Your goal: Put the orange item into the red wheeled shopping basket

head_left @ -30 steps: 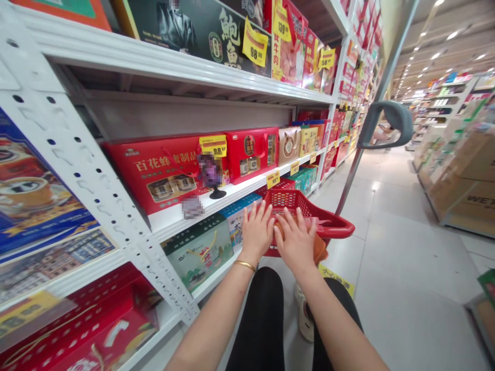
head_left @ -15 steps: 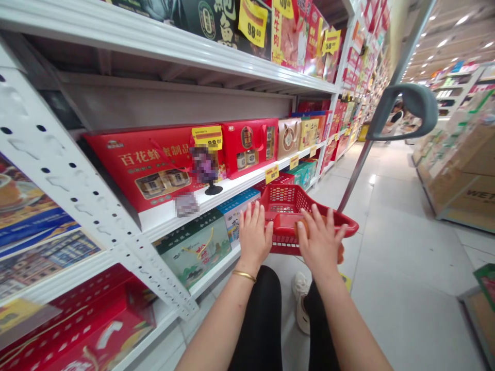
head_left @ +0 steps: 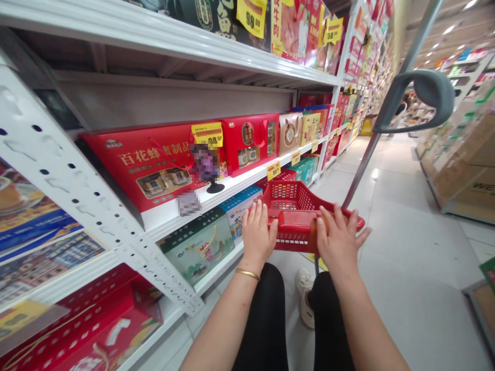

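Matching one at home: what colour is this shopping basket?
Red, with a lattice pattern; the shopping basket shows best in the head view.

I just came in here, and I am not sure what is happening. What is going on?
A person is in a supermarket aisle with both bare hands on a red plastic basket. The left hand, which wears a gold bangle, and the right hand rest on its near edge. Beside the basket, white metal shelves hold red gift boxes and yellow price tags.
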`<state>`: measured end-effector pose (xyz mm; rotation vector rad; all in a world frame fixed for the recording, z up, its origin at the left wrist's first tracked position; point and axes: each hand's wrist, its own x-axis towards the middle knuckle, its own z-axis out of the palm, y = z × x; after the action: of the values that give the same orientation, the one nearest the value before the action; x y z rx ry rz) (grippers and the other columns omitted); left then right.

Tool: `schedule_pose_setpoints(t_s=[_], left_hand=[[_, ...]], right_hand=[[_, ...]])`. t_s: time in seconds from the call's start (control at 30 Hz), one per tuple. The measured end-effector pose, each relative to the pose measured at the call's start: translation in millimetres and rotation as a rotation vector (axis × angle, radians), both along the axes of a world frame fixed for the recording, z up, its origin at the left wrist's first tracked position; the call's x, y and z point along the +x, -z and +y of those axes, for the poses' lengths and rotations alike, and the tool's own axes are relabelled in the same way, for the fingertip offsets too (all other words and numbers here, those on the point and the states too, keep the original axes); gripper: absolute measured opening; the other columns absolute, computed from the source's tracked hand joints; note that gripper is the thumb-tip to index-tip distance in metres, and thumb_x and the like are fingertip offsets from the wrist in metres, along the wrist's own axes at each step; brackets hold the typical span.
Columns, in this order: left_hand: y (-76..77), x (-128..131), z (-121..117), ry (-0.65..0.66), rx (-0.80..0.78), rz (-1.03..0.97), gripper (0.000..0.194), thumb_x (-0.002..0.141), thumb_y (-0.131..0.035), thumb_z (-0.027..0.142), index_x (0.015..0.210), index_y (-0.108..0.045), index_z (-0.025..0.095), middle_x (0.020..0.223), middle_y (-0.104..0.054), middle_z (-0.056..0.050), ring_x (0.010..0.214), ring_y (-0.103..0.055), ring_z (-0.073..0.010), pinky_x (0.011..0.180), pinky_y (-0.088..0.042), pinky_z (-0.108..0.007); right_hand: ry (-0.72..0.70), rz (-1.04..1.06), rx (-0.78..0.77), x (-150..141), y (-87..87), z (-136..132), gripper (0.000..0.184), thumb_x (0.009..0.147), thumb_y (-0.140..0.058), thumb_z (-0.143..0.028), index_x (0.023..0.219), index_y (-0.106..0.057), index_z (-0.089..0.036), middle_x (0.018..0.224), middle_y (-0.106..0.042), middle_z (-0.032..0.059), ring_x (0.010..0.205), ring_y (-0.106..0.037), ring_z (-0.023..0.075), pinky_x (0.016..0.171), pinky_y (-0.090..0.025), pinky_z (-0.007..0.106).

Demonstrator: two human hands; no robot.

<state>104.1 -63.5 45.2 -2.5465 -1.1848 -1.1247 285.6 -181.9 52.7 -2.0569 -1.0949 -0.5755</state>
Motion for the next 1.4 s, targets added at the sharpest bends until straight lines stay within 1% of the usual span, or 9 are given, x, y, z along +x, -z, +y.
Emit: schedule_pose_setpoints(t_s=[0.2,0.3,0.4,0.6,0.73,0.87,1.0,1.23,1.4], left_hand=[[-1.0,-7,2,0.026,-0.007,-0.001,0.054,0.113,-0.034,0.035,0.162,-0.048,0.019,0.171,-0.045,-0.013,0.159,-0.042,-0.0256,0.132,-0.034,-0.054],[0.3,-11,2,0.064,0.007,0.014,0.054,0.113,-0.035,0.037,0.162,-0.049,0.020,0.172,-0.043,-0.012,0.159,-0.042,-0.0247,0.131,-0.035,-0.051],[3.1,-12,3,0.079,0.032,-0.012,0.054,0.113,-0.037,0.037,0.163,-0.047,0.018,0.171,-0.044,-0.015,0.159,-0.043,-0.0254,0.130,-0.037,-0.051],[8.7,-10,7,0.115,0.084,-0.078,0.052,0.113,-0.038,0.035,0.161,-0.047,0.019,0.168,-0.048,-0.016,0.153,-0.051,-0.0280,0.125,-0.042,-0.056],[9.3,-9,7,0.109,0.082,-0.102,0.051,0.113,-0.037,0.036,0.160,-0.050,0.018,0.166,-0.050,-0.017,0.152,-0.053,-0.0281,0.124,-0.042,-0.057],[8.7,-6,6,0.099,0.082,-0.113,0.051,0.114,-0.034,0.037,0.156,-0.054,0.016,0.165,-0.052,-0.019,0.152,-0.052,-0.0289,0.125,-0.042,-0.057],[7.7,-6,6,0.099,0.072,-0.114,0.052,0.114,-0.033,0.038,0.156,-0.054,0.016,0.164,-0.053,-0.019,0.154,-0.050,-0.0291,0.127,-0.039,-0.058],[6.6,-7,6,0.112,0.048,-0.088,0.052,0.113,-0.039,0.037,0.159,-0.053,0.017,0.167,-0.050,-0.017,0.157,-0.046,-0.0286,0.130,-0.035,-0.057],[6.6,-7,6,0.102,0.047,-0.097,0.052,0.113,-0.037,0.037,0.159,-0.052,0.016,0.166,-0.050,-0.019,0.157,-0.045,-0.0287,0.130,-0.036,-0.059]], right_hand=[[-0.361,-0.187,-0.055,-67,-12.0,34,0.045,0.110,-0.045,-0.036,0.149,-0.066,-0.029,0.163,-0.055,0.0041,0.161,-0.034,0.0345,0.132,-0.013,0.068],[-0.413,-0.214,-0.066,-68,-12.5,33,0.045,0.110,-0.047,-0.037,0.151,-0.064,-0.030,0.163,-0.055,0.0030,0.160,-0.038,0.0321,0.133,-0.014,0.064],[-0.370,-0.243,-0.092,-38,-6.3,18,0.047,0.111,-0.047,-0.040,0.154,-0.060,-0.031,0.167,-0.051,0.0030,0.162,-0.034,0.0324,0.134,-0.011,0.066],[-0.069,-0.155,-0.046,11,6.7,-4,0.047,0.112,-0.039,-0.035,0.153,-0.061,-0.027,0.169,-0.047,0.0054,0.164,-0.028,0.0369,0.128,-0.004,0.080],[-0.146,-0.204,-0.067,-11,-1.9,10,0.046,0.111,-0.043,-0.035,0.151,-0.064,-0.025,0.169,-0.048,0.0057,0.164,-0.027,0.0373,0.130,-0.015,0.075],[-0.279,-0.229,-0.100,-47,-19.2,32,0.042,0.111,-0.047,-0.039,0.143,-0.071,-0.025,0.158,-0.060,0.0051,0.157,-0.041,0.0362,0.132,-0.019,0.068],[-0.363,-0.217,-0.128,-46,-24.8,35,0.044,0.111,-0.048,-0.044,0.143,-0.070,-0.026,0.157,-0.062,0.0058,0.152,-0.049,0.0352,0.131,-0.021,0.066],[-0.015,-0.081,-0.079,5,-13.8,11,0.050,0.112,-0.037,-0.043,0.145,-0.069,-0.024,0.160,-0.059,0.0115,0.156,-0.040,0.0427,0.124,-0.014,0.082],[-0.289,-0.234,-0.150,-41,-22.9,35,0.048,0.109,-0.047,-0.049,0.144,-0.070,-0.025,0.161,-0.057,0.0079,0.156,-0.042,0.0387,0.130,-0.014,0.071]])
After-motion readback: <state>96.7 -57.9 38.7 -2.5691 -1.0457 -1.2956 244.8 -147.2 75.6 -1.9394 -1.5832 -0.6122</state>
